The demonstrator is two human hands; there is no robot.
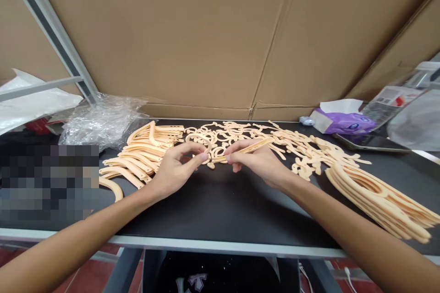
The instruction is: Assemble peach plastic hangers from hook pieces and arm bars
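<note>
Hands held apart over the middle of the black tabletop [220, 210], with the worked pieces between them. A cream, curved, flat hook [209, 144] is pinched by thumb and fingers of the left hand [177, 165]; a long, cream, slotted bar [254, 146] is gripped by the right hand [259, 160]. Bar's long axis is slanted: near end pointed at the left fingertips, far end up and right. Hook's lower end is placed right at the bar's near end; whether they are joined can't be told. Left hand is nearer the hook, right the bar. Containers: white tissue [342, 105] is seen at the top of the purple soft packet [347, 121]; contents of the crumpled clear plastic bag [99, 121], far left, can't be made out.
</note>
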